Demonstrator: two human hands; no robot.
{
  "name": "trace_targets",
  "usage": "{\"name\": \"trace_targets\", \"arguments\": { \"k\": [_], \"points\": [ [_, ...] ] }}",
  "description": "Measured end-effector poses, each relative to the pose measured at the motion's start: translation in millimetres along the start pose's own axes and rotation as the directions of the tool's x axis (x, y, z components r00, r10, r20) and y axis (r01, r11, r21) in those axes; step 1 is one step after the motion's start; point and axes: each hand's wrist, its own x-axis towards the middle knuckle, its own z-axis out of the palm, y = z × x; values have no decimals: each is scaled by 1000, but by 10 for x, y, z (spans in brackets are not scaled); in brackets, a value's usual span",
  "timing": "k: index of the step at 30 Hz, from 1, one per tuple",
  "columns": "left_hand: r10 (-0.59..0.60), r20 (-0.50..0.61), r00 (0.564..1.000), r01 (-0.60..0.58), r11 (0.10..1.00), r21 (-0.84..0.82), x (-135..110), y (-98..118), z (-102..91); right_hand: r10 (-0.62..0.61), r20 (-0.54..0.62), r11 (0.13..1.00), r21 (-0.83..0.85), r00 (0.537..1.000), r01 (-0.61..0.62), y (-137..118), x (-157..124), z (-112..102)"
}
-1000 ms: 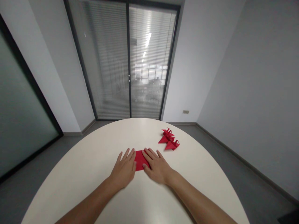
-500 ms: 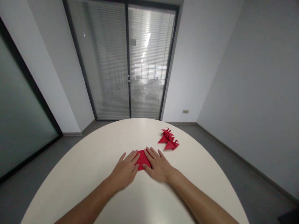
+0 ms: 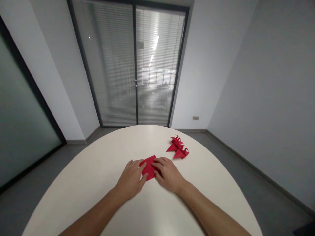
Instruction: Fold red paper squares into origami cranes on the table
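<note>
Hands (image 3: 132, 178) (image 3: 170, 175) palm-down on red paper (image 3: 149, 168)

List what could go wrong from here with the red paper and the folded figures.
- The left hand and right hand are on opposite sides of the red paper; uneven pressure might skew or crease it.
- The folded red figures sit just beyond the right hand; a forward sweep could knock them.
- Those figures are bunched together, so nudging one may shift others.

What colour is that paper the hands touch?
The paper is red, best seen in the head view.
</note>
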Motion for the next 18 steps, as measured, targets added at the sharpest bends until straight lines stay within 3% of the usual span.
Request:
{"name": "trace_targets", "arguments": {
  "k": [11,18],
  "points": [
    [-9,-141,990,8,1000,-8,32,-43,81,55,-39,998,-8,998,-55,124,-23,128],
    [52,-82,995,-57,997,-60,40,-53,29,62,-36,998,12,997,-62,95,-13,75]
  ]
}}
